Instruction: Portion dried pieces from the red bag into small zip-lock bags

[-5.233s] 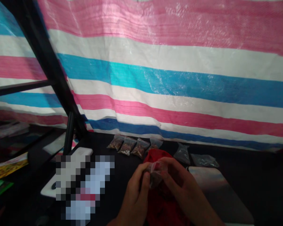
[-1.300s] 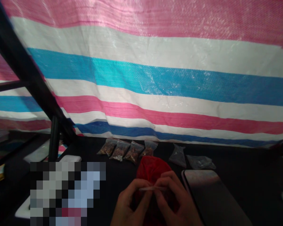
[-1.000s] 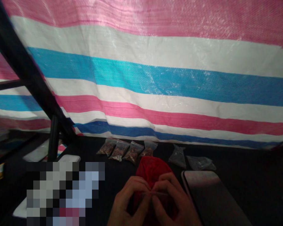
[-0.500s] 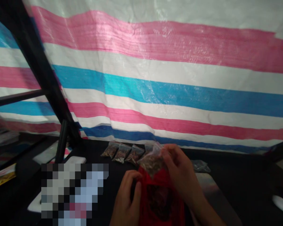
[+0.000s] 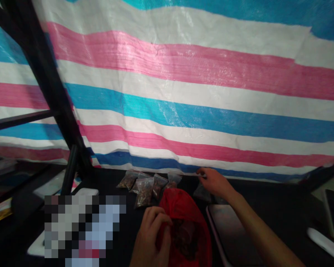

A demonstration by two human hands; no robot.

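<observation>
Two bare hands over a black tabletop [image 5: 278,196], a red plastic bag [image 5: 180,207] between them, low and centre in the view, slumped open on the table with a dark brown mass [image 5: 183,239] inside. Left hand [image 5: 153,231] at the bag's 9 o'clock: fingers [image 5: 161,218] curled over the bag's edge, closed on the red plastic. Right hand [image 5: 214,181] at about 1 o'clock, at the end of a stretched forearm: open, fingers straight, gripping nothing, fingertips [image 5: 199,171] just above a greyish clear plastic pouch [image 5: 202,193]. Along the far table edge at 11 o'clock, a row of small zip bags [image 5: 159,185] of dried brown flakes, partly overlapping, one [image 5: 144,193] lying in front of the others (contents too small to name). At 3 o'clock, a dark glossy tablet-like slab [image 5: 231,230] with a pink edge; farther out at 4 o'clock, a white oblong object [image 5: 324,243]. At 8 o'clock, a pixelated patch [image 5: 83,226] hiding whatever lies there. Behind everything, a pink, white and blue striped tarpaulin [image 5: 183,111], crossed at 10 o'clock by a black metal frame [image 5: 51,89].
</observation>
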